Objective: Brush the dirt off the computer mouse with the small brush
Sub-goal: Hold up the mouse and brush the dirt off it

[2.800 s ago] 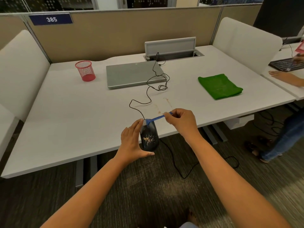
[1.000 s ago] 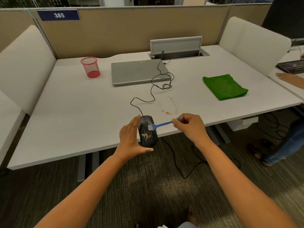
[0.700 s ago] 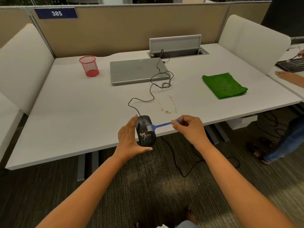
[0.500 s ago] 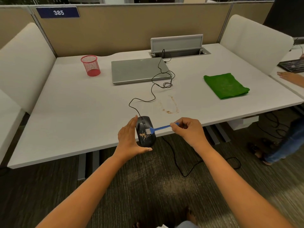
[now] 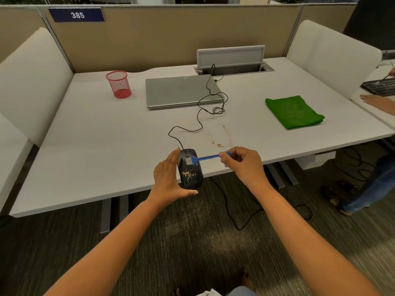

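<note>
Mouse (image 5: 190,169), black with tan crumbs on its back, sits at the counter (image 5: 96,146) front edge, centre frame. Left hand (image 5: 168,180) cups it, thumb curled under. Right hand (image 5: 241,165) grip pinches the blue brush (image 5: 201,159), bristles on the mouse.

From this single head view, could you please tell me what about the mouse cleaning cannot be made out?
- Left side of the computer mouse: hidden behind the left hand that holds it.
- End of the small brush handle: covered by the pinching right hand.
- Whether the bristles touch the mouse: too small to tell.
- Mouse cable plug: lost in the desk's open cable hatch.
- Dirt on the carpet: blurred, uncertain.
</note>
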A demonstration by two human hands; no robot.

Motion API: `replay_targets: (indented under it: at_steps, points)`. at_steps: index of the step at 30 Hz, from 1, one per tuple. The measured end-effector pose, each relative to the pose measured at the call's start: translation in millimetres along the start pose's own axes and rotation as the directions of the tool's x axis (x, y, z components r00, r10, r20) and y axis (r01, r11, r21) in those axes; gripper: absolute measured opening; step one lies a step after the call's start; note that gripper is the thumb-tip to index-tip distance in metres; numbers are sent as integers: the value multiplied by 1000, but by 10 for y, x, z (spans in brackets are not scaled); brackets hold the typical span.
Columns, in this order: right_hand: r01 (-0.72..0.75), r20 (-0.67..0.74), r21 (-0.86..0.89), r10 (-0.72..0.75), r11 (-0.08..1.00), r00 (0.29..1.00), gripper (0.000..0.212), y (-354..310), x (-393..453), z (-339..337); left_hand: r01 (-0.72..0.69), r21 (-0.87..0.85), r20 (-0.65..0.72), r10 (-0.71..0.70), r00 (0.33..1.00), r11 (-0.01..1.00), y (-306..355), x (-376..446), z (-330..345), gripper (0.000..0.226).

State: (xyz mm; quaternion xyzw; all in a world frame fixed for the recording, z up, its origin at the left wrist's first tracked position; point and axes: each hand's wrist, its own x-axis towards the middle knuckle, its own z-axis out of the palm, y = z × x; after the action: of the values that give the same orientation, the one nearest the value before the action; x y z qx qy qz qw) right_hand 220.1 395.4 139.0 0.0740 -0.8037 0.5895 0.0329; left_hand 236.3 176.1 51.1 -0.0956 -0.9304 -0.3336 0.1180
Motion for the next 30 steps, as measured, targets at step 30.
replay_targets:
  at_steps: [30]
  points:
    - [53,28,-128,-50,990,998,21,-11,-294,44,37,-39,-2,-38,999,999,81,44,21,123]
